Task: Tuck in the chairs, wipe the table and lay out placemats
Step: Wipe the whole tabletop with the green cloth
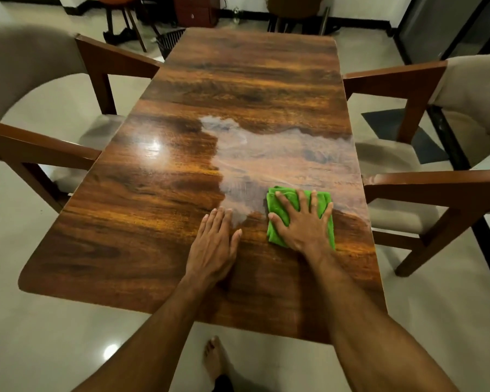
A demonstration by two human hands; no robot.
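A glossy dark wooden table [159, 227] fills the middle of the head view. My right hand [303, 222] presses flat with spread fingers on a folded green cloth [287, 200] on the table's near right part. A whitish wet smear [266, 157] spreads from the cloth toward the table's middle. My left hand [214, 244] rests flat on the bare wood just left of the cloth, fingertips at the smear's edge. A wooden chair with a pale cushion [40, 154] stands at the left side, another [425, 193] at the right side, both pushed against the table.
Another chair [292, 12] stands beyond the table's far end. An orange chair [116, 4] and a dark drawer unit [193, 9] stand at the back wall. A dark mat [393, 125] lies on the pale tiled floor at right. My bare foot [214, 360] is below the near edge.
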